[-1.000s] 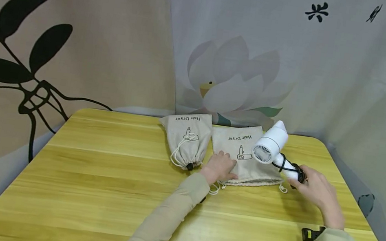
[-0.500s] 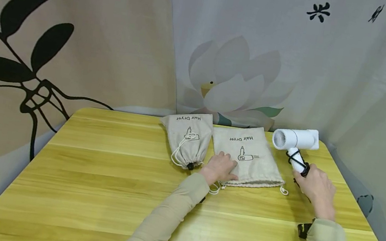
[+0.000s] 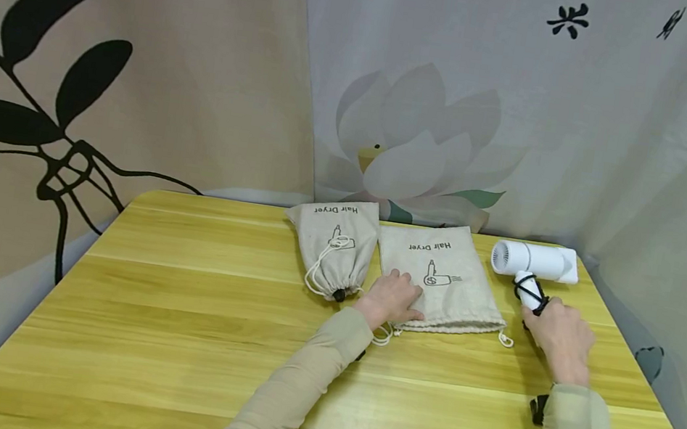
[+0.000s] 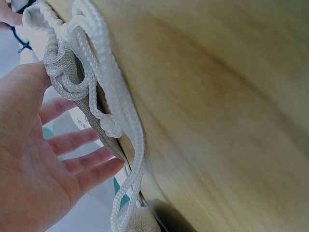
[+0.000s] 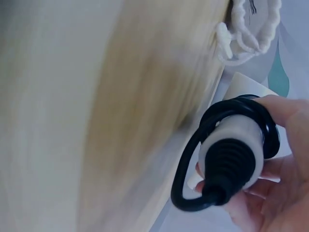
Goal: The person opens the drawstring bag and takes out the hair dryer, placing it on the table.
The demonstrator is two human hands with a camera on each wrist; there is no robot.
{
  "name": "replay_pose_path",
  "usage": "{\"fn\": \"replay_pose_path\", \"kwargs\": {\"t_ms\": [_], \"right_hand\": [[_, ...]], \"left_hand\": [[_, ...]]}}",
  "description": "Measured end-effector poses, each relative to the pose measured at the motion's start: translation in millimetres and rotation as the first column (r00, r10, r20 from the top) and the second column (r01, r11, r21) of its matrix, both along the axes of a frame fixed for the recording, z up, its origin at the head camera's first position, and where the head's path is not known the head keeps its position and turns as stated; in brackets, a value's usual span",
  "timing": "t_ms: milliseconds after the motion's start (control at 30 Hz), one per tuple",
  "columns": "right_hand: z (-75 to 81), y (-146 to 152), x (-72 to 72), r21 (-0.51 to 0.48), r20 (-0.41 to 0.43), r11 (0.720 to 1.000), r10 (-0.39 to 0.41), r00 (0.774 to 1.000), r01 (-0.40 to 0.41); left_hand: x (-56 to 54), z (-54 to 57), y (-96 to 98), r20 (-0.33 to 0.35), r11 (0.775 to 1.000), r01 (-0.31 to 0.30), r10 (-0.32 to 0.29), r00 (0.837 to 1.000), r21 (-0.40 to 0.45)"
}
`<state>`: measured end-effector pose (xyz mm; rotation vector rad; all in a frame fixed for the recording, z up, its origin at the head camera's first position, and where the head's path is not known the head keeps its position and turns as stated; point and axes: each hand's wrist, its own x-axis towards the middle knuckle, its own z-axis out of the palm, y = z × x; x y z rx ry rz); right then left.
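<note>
A white hair dryer (image 3: 537, 261) with a black cord wound about its handle lies at the table's back right. My right hand (image 3: 559, 337) grips the handle's end; in the right wrist view fingers and thumb surround the corded handle (image 5: 236, 128). A flat cloth drawstring bag (image 3: 459, 300) printed "Hair Dryer" lies left of the dryer, its mouth facing me. My left hand (image 3: 391, 298) rests on this bag's near left corner, fingers extended, beside its white cord (image 4: 108, 72). Left of it lies a plumper matching bag (image 3: 313, 240), its neck drawn tight by a black toggle (image 3: 339, 294).
The wooden table (image 3: 168, 336) stretches toward me and to the left. Behind it hangs a printed curtain (image 3: 237, 82) with leaves and a flower, close to the table's back edge.
The hair dryer has moved right, off the flat bag, and down to the table, turning so its barrel lies sideways. My right hand went with it. The left hand has stayed put.
</note>
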<state>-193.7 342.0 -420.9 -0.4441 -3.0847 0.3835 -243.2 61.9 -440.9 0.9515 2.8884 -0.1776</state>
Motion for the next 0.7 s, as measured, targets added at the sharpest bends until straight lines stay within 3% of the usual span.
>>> {"fn": "replay_pose_path", "kwargs": {"t_ms": [367, 700], "right_hand": [[-0.5, -6.8, -4.3, 0.010, 0.040, 0.999, 0.051, 0.998, -0.051], [4.0, -14.9, -3.2, 0.020, 0.120, 0.998, 0.064, 0.991, -0.067]], "left_hand": [[-1.5, 0.2, -0.8, -0.001, 1.000, 0.009, -0.009, 1.000, 0.013], [-0.6, 3.9, -4.6, 0.012, 0.996, -0.035, 0.034, 0.999, 0.085]]}}
